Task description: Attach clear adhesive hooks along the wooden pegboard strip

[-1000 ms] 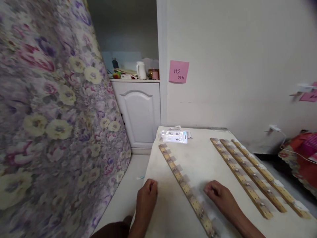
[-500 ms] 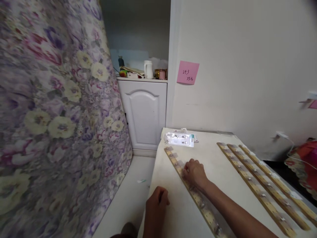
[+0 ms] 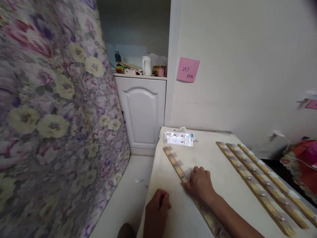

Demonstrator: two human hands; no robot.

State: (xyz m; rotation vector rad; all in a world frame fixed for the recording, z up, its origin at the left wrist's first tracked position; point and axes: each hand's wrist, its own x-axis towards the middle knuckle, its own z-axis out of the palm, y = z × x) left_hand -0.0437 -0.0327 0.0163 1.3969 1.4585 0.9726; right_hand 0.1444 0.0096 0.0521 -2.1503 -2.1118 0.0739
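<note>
A long wooden strip (image 3: 178, 169) with small clear plastic-and-metal pieces spaced along it lies slantwise on the white-covered table (image 3: 177, 211). My right hand (image 3: 201, 184) is over the strip's middle, fingers curled down onto it. Whatever its fingertips pinch is hidden beneath the hand. To the left of the strip, my left hand (image 3: 158, 203) is closed near the table's left edge, apart from the strip. Its fingers are curled in, and I cannot see whether anything is inside. Beyond the strip's far end sits a clear blister pack (image 3: 178, 138) with small metal pieces.
Three similar strips lie side by side on the right, the nearest being this wooden strip (image 3: 249, 179). A floral curtain (image 3: 61, 115) hangs at the left. Behind stands a white cabinet (image 3: 142, 112) with a white jug (image 3: 147, 66) on top. A pink note (image 3: 187, 69) is on the wall.
My right hand has moved along the strip towards me, uncovering more of the strip's far part. My left hand has stayed nearly in place. The view has shifted slightly.
</note>
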